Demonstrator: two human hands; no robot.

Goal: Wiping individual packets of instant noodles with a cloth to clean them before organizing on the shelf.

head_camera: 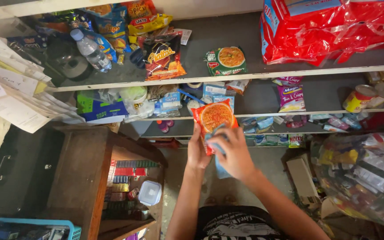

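Observation:
I hold an orange instant noodle packet (214, 116) upright in front of the shelves. My left hand (197, 150) grips its lower left edge. My right hand (230, 153) lies over the packet's lower front and presses a light blue cloth (221, 166) against it; the cloth hangs down below my palm. A green noodle packet (226, 61) lies flat on the grey shelf (227, 76) just above.
Snack bags (162, 57) and a water bottle (91, 50) lie on the upper shelf, red plastic-wrapped packs (330, 26) at top right. Papers (10, 89) hang at left above a wooden cabinet (83, 178). A clear bag of goods (363, 178) sits at right.

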